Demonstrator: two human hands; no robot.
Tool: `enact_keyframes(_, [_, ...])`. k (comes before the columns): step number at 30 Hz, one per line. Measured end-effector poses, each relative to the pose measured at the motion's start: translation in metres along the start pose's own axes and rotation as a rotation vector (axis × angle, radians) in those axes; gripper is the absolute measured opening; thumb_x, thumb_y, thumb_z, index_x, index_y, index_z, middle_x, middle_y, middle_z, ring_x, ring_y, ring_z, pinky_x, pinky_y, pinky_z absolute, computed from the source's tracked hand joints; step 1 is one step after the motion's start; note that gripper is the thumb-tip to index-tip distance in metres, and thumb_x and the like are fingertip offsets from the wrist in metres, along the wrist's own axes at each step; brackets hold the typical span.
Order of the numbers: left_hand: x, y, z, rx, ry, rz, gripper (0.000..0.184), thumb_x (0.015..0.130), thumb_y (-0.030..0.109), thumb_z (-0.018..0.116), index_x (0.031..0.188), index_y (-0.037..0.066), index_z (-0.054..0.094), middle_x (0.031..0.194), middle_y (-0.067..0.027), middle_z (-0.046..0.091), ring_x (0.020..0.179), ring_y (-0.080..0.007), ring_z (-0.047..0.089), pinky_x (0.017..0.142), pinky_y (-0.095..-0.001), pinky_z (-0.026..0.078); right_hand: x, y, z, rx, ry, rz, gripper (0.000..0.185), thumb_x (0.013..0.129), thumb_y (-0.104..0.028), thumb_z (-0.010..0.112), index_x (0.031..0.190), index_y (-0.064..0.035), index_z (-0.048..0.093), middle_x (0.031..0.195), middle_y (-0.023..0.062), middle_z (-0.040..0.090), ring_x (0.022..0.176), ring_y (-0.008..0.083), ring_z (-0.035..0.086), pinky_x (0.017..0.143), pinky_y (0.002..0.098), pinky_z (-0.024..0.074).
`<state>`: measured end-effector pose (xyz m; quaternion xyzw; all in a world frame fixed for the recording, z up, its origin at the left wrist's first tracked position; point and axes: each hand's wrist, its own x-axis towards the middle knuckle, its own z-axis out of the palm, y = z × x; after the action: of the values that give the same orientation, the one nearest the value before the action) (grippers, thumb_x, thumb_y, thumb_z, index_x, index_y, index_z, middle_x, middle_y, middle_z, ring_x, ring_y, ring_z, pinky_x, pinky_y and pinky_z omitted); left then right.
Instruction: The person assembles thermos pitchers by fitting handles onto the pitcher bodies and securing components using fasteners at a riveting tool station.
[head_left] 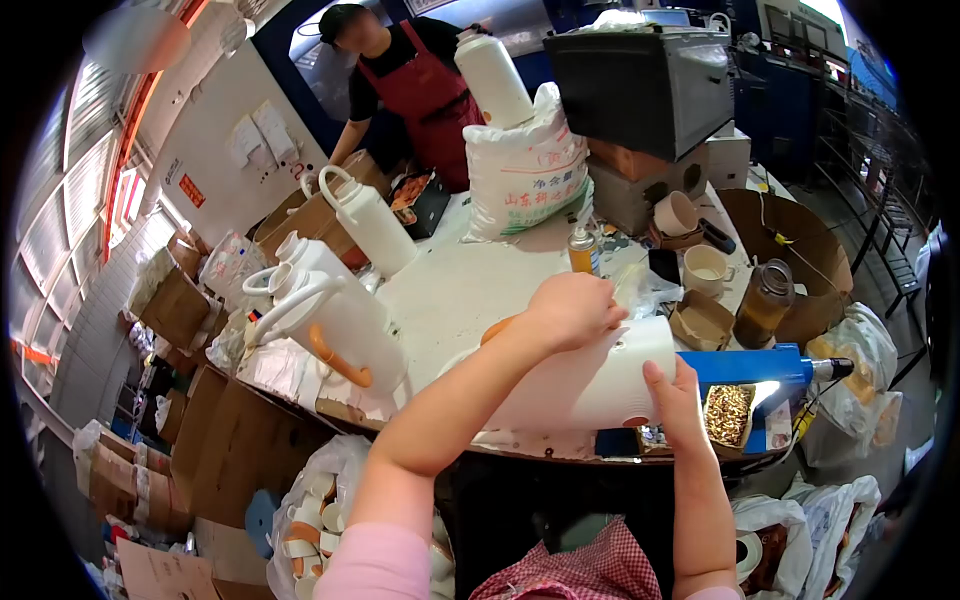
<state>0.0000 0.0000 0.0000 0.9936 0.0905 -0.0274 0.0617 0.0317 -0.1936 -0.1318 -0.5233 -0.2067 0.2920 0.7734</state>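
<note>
A white cylindrical jug body (570, 390) lies on its side at the front edge of the table, an orange-brown handle (498, 328) showing behind my left forearm. Over its upper side is my left hand (577, 308), fingers bent together near a small hole; whatever they pinch is too small to make out. My right hand (678, 398) grips the flat right end of the jug, thumb on top. Just right of it are a blue tool (745, 366) and a small box of brass-coloured pieces (729, 414).
White jugs (345, 330) stand at the left of the table (450, 270). Behind are a white sack (525, 185), a spray can (583, 250) and a person in a red apron (425, 95). A jar (765, 303) and cup (706, 268) sit right; bags of parts (320, 510) lie below.
</note>
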Motion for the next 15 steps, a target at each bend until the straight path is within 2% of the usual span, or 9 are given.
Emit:
enact_keyframes(2, [0.005,-0.014,-0.001,-0.036,-0.042,0.044,0.033,0.088,0.037,0.067,0.096,0.005,0.071,0.099,-0.0148,0.074,0.094,-0.0342,0.069,0.083,-0.0444,0.053,0.017,0.015,-0.002,-0.08,0.025,-0.149,0.041,0.098,-0.03,0.066,0.122,0.0033,0.062,0.099,0.0091,0.071,0.086,0.0138,0.066,0.075,0.0304,0.057])
enact_keyframes(5, [-0.002,-0.009,-0.002,-0.012,-0.101,0.075,0.031,0.087,0.035,0.068,0.095,0.004,0.071,0.099,-0.0138,0.074,0.094,-0.0339,0.068,0.082,-0.044,0.053,0.003,0.018,-0.008,-0.052,0.013,-0.14,0.037,0.099,-0.026,0.064,0.121,0.0036,0.063,0.1,0.0076,0.07,0.086,0.0121,0.064,0.074,0.0288,0.054])
enact_keyframes(6, [-0.001,-0.003,-0.003,-0.059,-0.109,0.045,0.032,0.087,0.035,0.069,0.097,0.004,0.071,0.099,-0.0147,0.073,0.095,-0.0338,0.068,0.083,-0.0434,0.053,-0.001,0.003,-0.012,-0.035,0.008,-0.027,0.036,0.099,-0.024,0.063,0.122,0.0028,0.063,0.103,0.0079,0.07,0.089,0.0119,0.063,0.077,0.0295,0.0526])
enact_keyframes(9, [0.0,-0.003,-0.004,-0.015,-0.103,0.026,0.031,0.087,0.034,0.069,0.099,0.006,0.074,0.101,-0.0156,0.073,0.097,-0.0335,0.068,0.084,-0.0426,0.053,0.004,0.011,-0.01,-0.051,0.022,-0.099,0.037,0.098,-0.023,0.064,0.124,0.0019,0.062,0.105,0.0091,0.07,0.09,0.013,0.064,0.078,0.0314,0.0535])
enact_keyframes(10, [-0.001,-0.009,-0.001,-0.09,-0.066,0.148,0.028,0.089,0.036,0.066,0.1,0.013,0.078,0.103,-0.0137,0.073,0.098,-0.0351,0.067,0.086,-0.046,0.052,-0.004,-0.008,-0.006,0.027,0.018,0.045,0.037,0.096,-0.022,0.064,0.125,0.0014,0.063,0.106,0.0101,0.071,0.091,0.0133,0.064,0.079,0.0332,0.0538])
enact_keyframes(12, [-0.002,-0.014,-0.004,-0.215,-0.072,0.033,0.029,0.091,0.038,0.064,0.103,0.017,0.079,0.101,-0.0117,0.073,0.096,-0.0304,0.068,0.087,-0.043,0.052,0.012,0.022,-0.015,-0.155,0.08,-0.142,0.038,0.095,-0.026,0.065,0.122,0.0003,0.065,0.102,0.0092,0.071,0.085,0.0162,0.067,0.058,0.0341,0.0572])
enact_keyframes(13, [-0.003,-0.013,-0.006,-0.252,-0.083,0.037,0.03,0.09,0.038,0.066,0.103,0.014,0.079,0.101,-0.0128,0.074,0.093,-0.0283,0.069,0.085,-0.0395,0.053,0.002,0.003,-0.013,-0.102,0.057,0.046,0.038,0.094,-0.029,0.066,0.12,-0.0003,0.065,0.099,0.0092,0.071,0.083,0.0181,0.068,0.05,0.0354,0.0566])
enact_keyframes(14, [0.005,-0.031,0.005,-0.235,-0.039,0.065,0.031,0.089,0.036,0.069,0.103,0.01,0.078,0.1,-0.0138,0.075,0.088,-0.0245,0.07,0.081,-0.0361,0.053,0.0,-0.009,-0.009,-0.15,0.069,0.109,0.038,0.094,-0.031,0.066,0.118,-0.0008,0.064,0.099,0.01,0.07,0.083,0.0184,0.069,0.051,0.0373,0.058])
enact_keyframes(15, [-0.003,-0.016,-0.001,-0.454,-0.065,-0.046,0.032,0.088,0.033,0.072,0.101,0.004,0.076,0.096,-0.0132,0.075,0.084,-0.0187,0.068,0.077,-0.0346,0.053,0.0,-0.009,-0.012,-0.116,0.021,0.133,0.041,0.094,-0.034,0.066,0.12,-0.0022,0.063,0.1,0.0102,0.07,0.084,0.0198,0.069,0.051,0.0376,0.0589])
